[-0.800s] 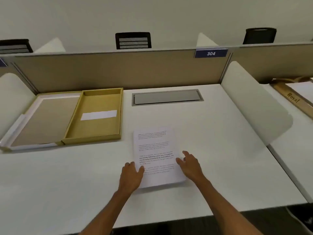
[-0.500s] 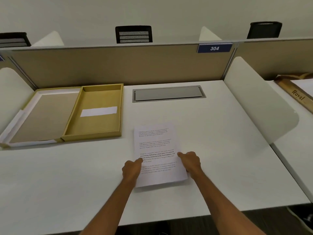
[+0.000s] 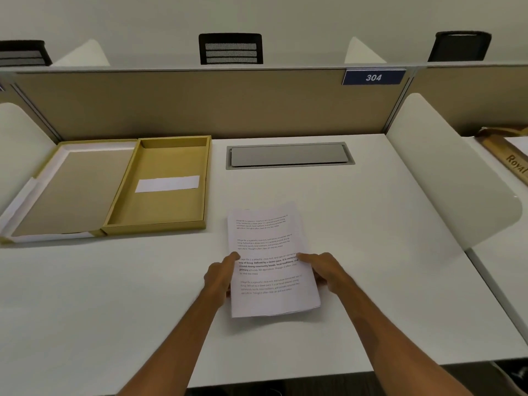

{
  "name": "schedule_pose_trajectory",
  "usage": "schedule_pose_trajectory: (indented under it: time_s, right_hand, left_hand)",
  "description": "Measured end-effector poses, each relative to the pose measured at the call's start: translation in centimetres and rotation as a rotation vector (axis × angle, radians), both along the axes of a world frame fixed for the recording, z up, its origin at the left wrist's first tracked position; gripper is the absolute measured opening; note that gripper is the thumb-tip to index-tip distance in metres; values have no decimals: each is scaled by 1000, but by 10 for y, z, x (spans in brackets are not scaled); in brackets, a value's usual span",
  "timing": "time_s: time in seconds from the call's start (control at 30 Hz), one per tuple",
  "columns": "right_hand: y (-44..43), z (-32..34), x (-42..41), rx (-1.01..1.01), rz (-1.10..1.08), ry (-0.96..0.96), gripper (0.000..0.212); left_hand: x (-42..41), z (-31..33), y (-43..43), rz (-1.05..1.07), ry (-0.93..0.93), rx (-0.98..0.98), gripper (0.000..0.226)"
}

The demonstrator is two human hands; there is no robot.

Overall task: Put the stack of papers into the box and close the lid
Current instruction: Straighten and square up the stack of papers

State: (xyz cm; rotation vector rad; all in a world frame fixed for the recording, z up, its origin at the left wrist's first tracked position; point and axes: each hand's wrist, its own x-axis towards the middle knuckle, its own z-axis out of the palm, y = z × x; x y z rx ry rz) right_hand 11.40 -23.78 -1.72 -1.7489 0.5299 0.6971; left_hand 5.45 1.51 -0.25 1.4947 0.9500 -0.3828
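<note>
A stack of printed white papers is at the middle of the white desk, its near end lifted slightly. My left hand grips its left edge, thumb on top. My right hand grips its right edge, thumb on top and fingers underneath. To the left lies an open mustard-yellow box, shallow, with a white strip inside. Its lid is folded out flat further left, inner side up.
A grey cable hatch is set in the white desk behind the papers. A beige partition closes the back, and white curved dividers stand at both sides. A brown "Royal" box lies on the neighbouring desk at right.
Both hands went from resting flat beside the papers to closing on the stack's side edges. The stack's near end has come up off the desk a little.
</note>
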Motion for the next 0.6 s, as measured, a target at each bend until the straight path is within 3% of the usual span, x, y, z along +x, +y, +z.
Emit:
schedule_pose_trajectory:
  time_s: [0.17,0.33,0.5,0.6]
  right_hand:
    - [-13,6,6,47,118,8,44]
    - [-10,6,14,117,219,-2,34]
    - [-8,3,22,199,245,-8,32]
    - [-7,4,22,242,205,-28,36]
  left_hand:
    - [6,-8,9,-46,-33,44,50]
    - [15,-8,15,-218,-57,56,29]
    - [22,-9,27,-170,-36,-58,24]
    - [27,-5,30,-249,-38,-101,30]
